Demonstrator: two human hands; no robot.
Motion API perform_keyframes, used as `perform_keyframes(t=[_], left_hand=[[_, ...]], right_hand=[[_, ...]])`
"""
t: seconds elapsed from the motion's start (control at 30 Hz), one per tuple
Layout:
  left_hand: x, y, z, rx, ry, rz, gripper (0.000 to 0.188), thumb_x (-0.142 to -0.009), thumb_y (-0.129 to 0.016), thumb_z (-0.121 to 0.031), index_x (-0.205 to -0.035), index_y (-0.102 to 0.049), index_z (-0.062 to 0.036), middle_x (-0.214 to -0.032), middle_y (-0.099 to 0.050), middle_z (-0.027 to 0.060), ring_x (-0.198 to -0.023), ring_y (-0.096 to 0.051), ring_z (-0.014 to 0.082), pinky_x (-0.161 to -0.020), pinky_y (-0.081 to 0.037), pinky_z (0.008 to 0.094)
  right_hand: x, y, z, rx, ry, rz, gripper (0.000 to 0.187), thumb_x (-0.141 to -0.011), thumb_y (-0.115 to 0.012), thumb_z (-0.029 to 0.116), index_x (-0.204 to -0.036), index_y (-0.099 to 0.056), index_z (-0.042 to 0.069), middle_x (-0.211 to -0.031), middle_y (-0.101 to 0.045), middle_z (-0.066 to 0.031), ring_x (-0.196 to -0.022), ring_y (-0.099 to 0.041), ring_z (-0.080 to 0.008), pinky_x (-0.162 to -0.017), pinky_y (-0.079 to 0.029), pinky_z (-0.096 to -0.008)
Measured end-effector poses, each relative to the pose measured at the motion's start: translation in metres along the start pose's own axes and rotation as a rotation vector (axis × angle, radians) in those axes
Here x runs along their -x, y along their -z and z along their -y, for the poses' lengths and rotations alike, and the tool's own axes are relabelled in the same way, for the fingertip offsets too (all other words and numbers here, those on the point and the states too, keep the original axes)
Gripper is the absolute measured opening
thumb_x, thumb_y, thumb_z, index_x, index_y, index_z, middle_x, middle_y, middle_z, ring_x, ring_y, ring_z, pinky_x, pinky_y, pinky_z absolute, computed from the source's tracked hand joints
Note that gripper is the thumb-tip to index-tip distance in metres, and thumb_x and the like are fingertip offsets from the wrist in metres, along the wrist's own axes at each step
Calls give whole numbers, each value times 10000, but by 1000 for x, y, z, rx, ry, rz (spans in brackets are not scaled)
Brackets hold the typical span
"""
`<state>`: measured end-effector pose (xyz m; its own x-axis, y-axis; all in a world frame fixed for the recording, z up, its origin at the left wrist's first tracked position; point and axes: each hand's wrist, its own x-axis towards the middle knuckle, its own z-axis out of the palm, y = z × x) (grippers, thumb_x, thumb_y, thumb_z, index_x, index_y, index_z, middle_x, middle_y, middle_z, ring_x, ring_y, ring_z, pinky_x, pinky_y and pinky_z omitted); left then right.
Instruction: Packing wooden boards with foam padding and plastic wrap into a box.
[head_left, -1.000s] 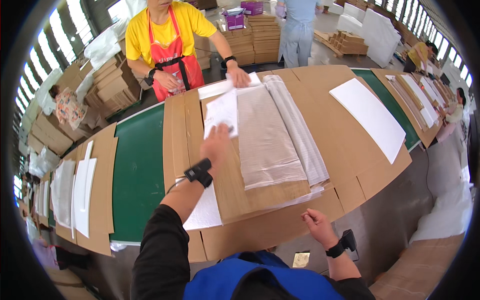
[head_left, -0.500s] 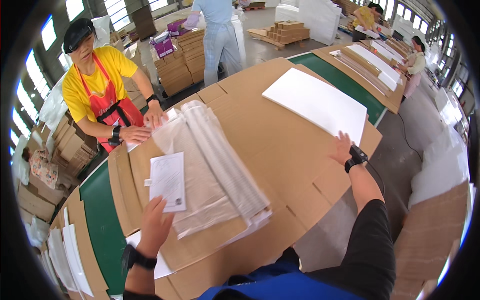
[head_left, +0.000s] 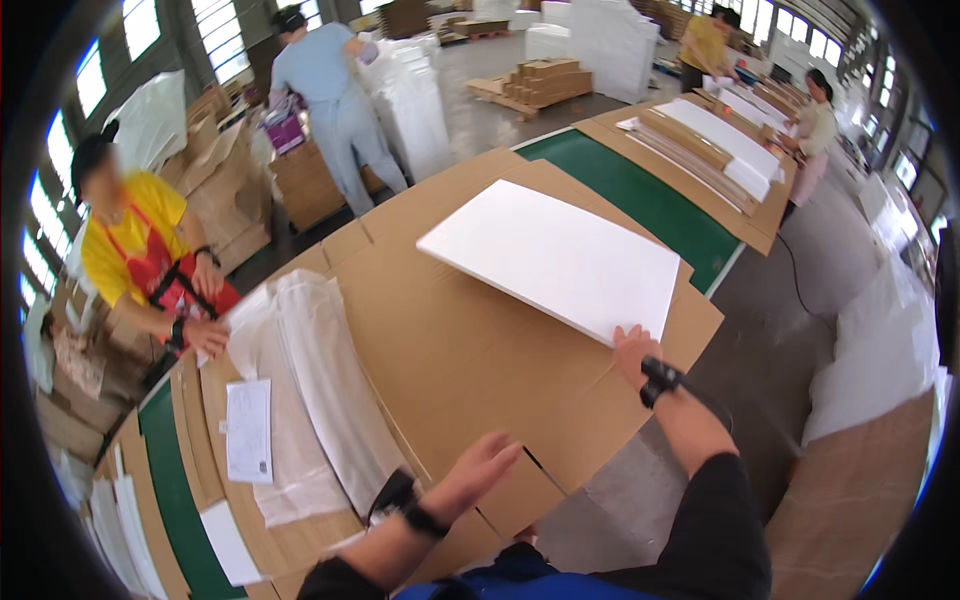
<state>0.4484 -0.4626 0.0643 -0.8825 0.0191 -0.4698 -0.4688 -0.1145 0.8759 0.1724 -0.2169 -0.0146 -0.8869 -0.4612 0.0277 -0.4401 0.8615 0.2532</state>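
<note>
- The white panel (head_left: 560,265) lay aslant over the right-hand part of a wide cardboard sheet (head_left: 395,310), its near long edge facing the person.
- The right hand (head_left: 637,355) was at the panel's near right corner, fingertips on the edge; the thumb was hidden, so I could not tell whether the hand had closed on the panel or only touched it.
- The left hand (head_left: 480,468) was open, fingers stretched out together, over the near part of the cardboard and well apart from the panel.
- Left of the panel, a long bundle in pale film (head_left: 330,370) ran across the cardboard; the left forearm stood in front of its near end.
- A printed paper (head_left: 248,430) lay on the wrapped layer beside that bundle, with a small white piece (head_left: 230,542) nearer the person.
- A co-worker's hand (head_left: 207,337) reached the far left edge of the wrapped goods.
- Beyond the panel, a green belt (head_left: 620,190) separated this cardboard from another sheet loaded with boards (head_left: 705,160).
- A dark cable (head_left: 797,265) hung toward the floor on the right, near a heap of white plastic (head_left: 880,340).
</note>
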Motion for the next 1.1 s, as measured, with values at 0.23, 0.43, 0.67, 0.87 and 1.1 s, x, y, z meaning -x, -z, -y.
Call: perform_keyframes(t=[0.23,0.43,0.67,0.87,1.1], left_hand=[[-104,-69,-15,294,-32,-311,462,-945,-595,-281,-1232,-499,67,-926,-669,154,-964,-627,245,-847,-505,389],[61,51,-40,199,-472,-361,490,-969,-552,-128,-1398,-349,-8,-1274,-534,114,-1123,-521,161,-963,-454,340],[264,193,35,193,-501,-866,594,-973,-558,-123,-1487,-280,-17,-1337,-494,126,-1178,-497,182,-1001,-425,344],[349,304,108,-593,-153,-1293,520,-922,-613,-187,-1369,-446,20,-1106,-546,230,-1020,-554,345,-879,-469,407],[370,357,148,-825,-85,-1308,499,-915,-603,-214,-1341,-473,10,-1144,-536,246,-1056,-539,410,-885,-469,465]], right_hand=[[134,147,103,-446,316,-195,326,-804,-667,210,-1025,-624,-25,-1003,-614,-189,-951,-610,-350,-750,-535,-410],[103,117,21,-39,-127,-633,544,-923,-635,242,-1345,-471,-59,-1344,-507,-226,-1176,-546,-318,-966,-462,-401],[141,195,192,-1402,220,27,378,-933,-576,135,-1254,-538,-59,-1016,-607,-83,-914,-554,-142,-769,-479,-299],[158,192,361,-1136,518,-213,369,-859,-598,127,-1164,-587,-80,-1157,-600,-243,-1080,-572,-357,-915,-468,-396],[179,185,436,-894,442,-240,364,-846,-640,175,-1105,-601,-77,-1179,-603,-257,-1116,-542,-417,-985,-423,-458]])
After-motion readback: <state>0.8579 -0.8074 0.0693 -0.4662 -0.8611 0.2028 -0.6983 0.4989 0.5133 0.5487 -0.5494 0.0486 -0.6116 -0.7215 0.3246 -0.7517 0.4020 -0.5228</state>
